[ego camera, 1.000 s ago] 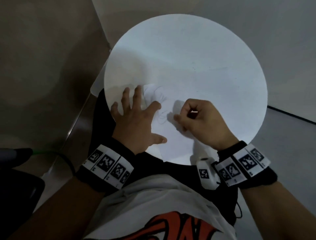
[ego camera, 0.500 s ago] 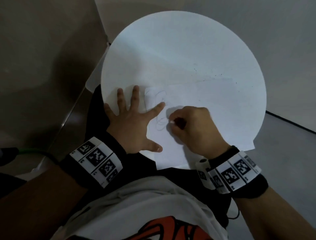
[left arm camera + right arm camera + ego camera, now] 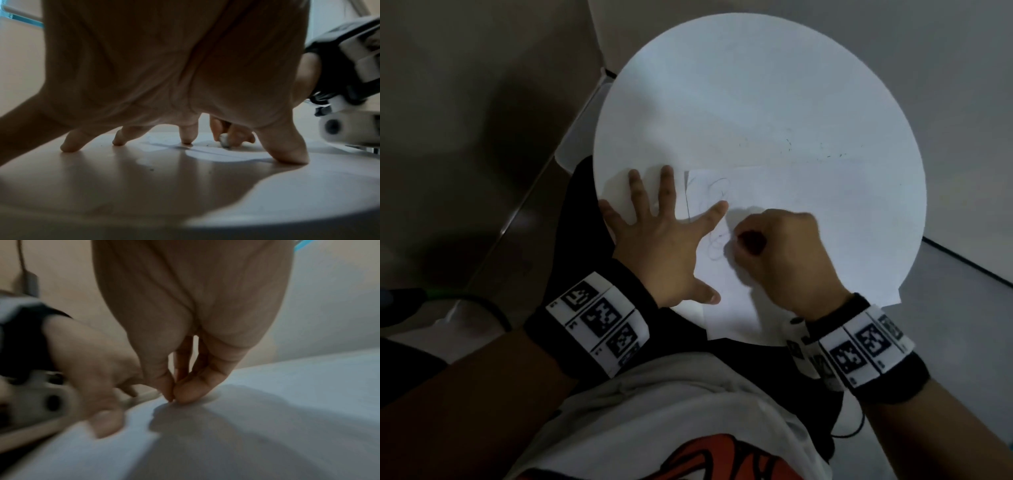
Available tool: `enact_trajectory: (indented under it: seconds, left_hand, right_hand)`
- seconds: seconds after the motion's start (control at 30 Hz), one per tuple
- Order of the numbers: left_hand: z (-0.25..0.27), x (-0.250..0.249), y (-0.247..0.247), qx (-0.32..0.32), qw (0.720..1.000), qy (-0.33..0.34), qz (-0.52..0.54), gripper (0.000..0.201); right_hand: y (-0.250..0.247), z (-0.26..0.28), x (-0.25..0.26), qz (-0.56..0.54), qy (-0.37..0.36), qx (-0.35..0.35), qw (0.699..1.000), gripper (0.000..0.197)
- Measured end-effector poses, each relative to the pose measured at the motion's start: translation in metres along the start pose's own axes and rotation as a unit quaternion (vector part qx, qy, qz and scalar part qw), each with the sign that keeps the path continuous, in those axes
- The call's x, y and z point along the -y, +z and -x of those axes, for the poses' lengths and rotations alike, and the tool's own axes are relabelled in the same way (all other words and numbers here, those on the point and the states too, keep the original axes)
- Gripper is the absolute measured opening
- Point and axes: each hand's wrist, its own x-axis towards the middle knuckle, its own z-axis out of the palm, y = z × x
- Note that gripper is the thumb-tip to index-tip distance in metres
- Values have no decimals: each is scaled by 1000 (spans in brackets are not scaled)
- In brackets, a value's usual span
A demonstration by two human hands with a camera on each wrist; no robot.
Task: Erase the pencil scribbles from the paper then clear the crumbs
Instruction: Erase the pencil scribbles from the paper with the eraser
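Round and white, the worktop [image 3: 756,85] carries one sheet of paper [image 3: 825,212] at its near edge. The left hand [image 3: 664,246] is spread flat, fingers straight, pinning the sheet's left end. One small eraser [image 3: 224,141] is pinched in the right hand [image 3: 784,260], whose grip is narrow and closed round it, tip on the sheet. Pencil scribbles [image 3: 717,241] lie just left of that grip, between the two hands, with more loops further up the sheet. Dark crumbs [image 3: 825,152] are scattered beyond the paper, too small to be counted.
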Motion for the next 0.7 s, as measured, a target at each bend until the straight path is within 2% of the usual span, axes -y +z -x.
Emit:
enact_trajectory:
  seconds: [0.07,0.1,0.17,0.23,0.33,0.37,0.43,0.5,0.6,0.63,0.7]
  left_hand:
    - [0,-1,0,1,1000,1,3,126]
    - [0,-2,-1,1,1000,0,4,126]
    - [-1,-2,-1,1,1000,-3,1,126]
    - [-1,-2,-1,0,1000,-4,-3,127]
    - [0,-2,0,-6,1000,0,-5,127]
    - [-1,-2,0,-8,1000,0,-4,127]
    - [-2,-2,-1,-5,1000,-4,-5,127]
    - [-2,-2,-2,-1,1000,-6,-4,126]
    - [-1,-2,-2,-3,1000,-2,-2,126]
    - [-1,-2,-2,-4,1000,-1,-3,126]
    - [-2,-2,-2,-3,1000,-4,-4,127]
  right_hand:
    - [8,9,15,6,-36,56,998,12]
    - [9,11,16,-2,-32,62,998,13]
    - [3,5,0,-17,10,10,1000,13]
    - [-1,0,-5,1,12,-28,1000,14]
    - [6,12,18,0,-53,41,998,15]
    - [6,15,17,-9,-46,47,998,14]
    - [2,10,1,-13,9,6,1000,13]
    - [1,7,-3,5,17,-18,1000,13]
    - [8,19,19,-10,-21,49,999,11]
    - [6,20,18,-20,-16,43,999,9]
    - [-1,10,0,-23,36,-16,999,7]
